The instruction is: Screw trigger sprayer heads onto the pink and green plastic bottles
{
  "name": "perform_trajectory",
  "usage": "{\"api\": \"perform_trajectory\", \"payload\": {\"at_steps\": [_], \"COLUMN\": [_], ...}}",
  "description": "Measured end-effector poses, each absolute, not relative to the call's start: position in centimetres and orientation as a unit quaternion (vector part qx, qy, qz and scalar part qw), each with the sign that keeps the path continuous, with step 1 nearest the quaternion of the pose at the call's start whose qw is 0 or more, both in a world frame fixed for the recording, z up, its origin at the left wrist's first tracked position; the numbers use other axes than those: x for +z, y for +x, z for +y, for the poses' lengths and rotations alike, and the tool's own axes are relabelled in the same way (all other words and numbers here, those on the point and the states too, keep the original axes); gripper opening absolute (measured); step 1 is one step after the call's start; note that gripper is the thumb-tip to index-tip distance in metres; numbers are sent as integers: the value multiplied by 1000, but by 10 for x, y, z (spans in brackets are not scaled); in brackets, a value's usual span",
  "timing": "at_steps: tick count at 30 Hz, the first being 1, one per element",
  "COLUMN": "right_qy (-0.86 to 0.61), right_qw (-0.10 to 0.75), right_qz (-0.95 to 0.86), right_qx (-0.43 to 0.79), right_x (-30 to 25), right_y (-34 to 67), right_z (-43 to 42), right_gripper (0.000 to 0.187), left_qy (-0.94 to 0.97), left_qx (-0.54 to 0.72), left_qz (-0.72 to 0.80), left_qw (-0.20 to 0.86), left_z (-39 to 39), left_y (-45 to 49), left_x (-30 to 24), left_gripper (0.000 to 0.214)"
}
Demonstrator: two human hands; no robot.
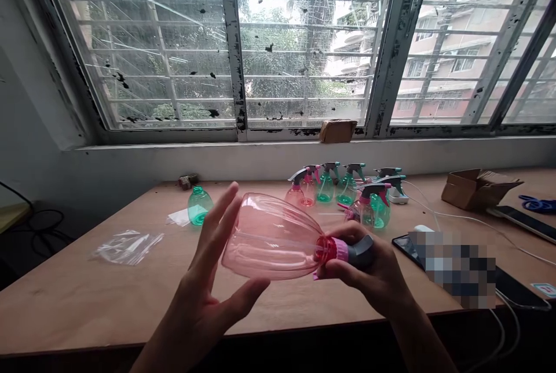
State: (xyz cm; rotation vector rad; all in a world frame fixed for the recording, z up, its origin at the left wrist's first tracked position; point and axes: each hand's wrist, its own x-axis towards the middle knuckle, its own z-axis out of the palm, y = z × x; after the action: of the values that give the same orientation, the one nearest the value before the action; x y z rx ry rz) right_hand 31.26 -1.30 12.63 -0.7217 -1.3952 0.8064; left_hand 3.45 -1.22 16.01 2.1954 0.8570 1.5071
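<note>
I hold a clear pink spray bottle (273, 241) on its side above the wooden table (87, 292), its base pointing left. My left hand (212, 286) cradles the base, fingers spread along the back and thumb under it. My right hand (369, 271) is closed around the grey spray head (360, 250) and pink collar at the bottle's neck. A thin tube shows inside the bottle.
Several assembled pink and green spray bottles (347, 190) stand at the back of the table. A green bottle without a head (198, 206) and an empty plastic bag (128, 245) lie left. A phone (460, 269), cables, a cardboard box (478, 187) and scissors (538, 205) lie right.
</note>
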Motion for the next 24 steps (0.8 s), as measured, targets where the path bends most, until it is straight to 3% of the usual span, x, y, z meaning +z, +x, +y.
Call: {"api": "perform_trajectory", "payload": {"at_steps": [7, 12, 16, 24], "right_qy": [-312, -310, -309, -314], "right_qw": [643, 629, 616, 622], "right_qz": [-592, -617, -648, -655], "right_qx": [372, 357, 323, 293], "right_x": [131, 129, 125, 125], "right_y": [312, 314, 319, 322], "right_z": [-16, -16, -11, -10], "right_gripper": [38, 40, 39, 37], "left_qy": [783, 756, 767, 783], "left_qx": [536, 584, 572, 545], "left_qz": [240, 212, 204, 206], "left_qw": [207, 207, 209, 217], "left_z": [-8, -5, -9, -10], "left_y": [31, 33, 31, 25], "left_x": [161, 165, 166, 165], "left_gripper": [82, 60, 54, 67]}}
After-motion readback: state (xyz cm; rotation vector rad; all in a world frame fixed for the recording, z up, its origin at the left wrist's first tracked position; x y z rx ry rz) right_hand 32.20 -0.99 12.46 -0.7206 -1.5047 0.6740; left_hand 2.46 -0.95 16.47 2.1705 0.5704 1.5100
